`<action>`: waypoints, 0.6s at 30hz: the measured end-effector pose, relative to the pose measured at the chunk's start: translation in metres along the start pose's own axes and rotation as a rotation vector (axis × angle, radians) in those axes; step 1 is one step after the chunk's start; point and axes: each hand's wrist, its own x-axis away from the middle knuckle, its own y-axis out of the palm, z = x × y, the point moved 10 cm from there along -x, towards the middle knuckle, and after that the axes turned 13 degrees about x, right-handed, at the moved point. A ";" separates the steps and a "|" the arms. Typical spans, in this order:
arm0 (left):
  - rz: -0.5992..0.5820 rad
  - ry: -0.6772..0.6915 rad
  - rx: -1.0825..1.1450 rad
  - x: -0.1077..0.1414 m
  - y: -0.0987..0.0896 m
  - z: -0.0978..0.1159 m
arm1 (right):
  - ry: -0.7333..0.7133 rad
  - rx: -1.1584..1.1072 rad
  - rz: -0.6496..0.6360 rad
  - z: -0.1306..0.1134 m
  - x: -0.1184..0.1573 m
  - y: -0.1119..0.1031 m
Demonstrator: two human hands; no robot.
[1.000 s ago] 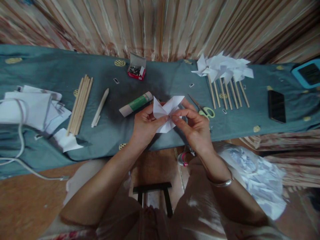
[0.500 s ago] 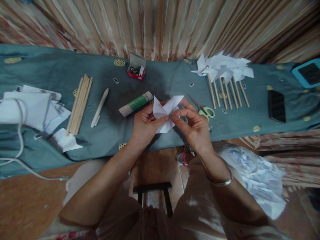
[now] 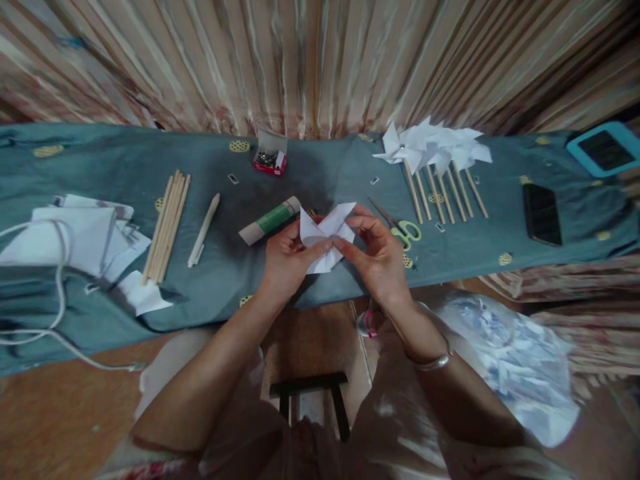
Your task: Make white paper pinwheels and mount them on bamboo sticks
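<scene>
at left on the table (image 3: 325, 157), wooden sticks (image 3: 167, 230) lie near a pen (image 3: 204, 230); at centre, above its near side, our left hand (image 3: 285, 263) and right hand (image 3: 381, 262) pinch a folded white paper (image 3: 337, 223), with scissors (image 3: 406, 232) and pinwheels (image 3: 434, 147) farther right.

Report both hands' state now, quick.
Left hand: closed, holding the folded paper from its left.
Right hand: closed, holding the same folded paper from its right.

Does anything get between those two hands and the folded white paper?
Nothing visible does: the left hand and right hand both hold the folded paper directly. The scissors lie beside the right hand, outside the grip.
</scene>
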 end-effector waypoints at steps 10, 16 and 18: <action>-0.006 -0.117 0.007 0.000 -0.003 -0.008 | 0.315 -0.235 -0.350 0.020 0.008 0.030; -0.006 -0.157 0.010 0.001 -0.003 -0.012 | 0.324 -0.259 -0.339 0.018 0.007 0.031; 0.000 -0.173 0.035 0.001 -0.004 -0.014 | 0.335 -0.263 -0.335 0.018 0.007 0.031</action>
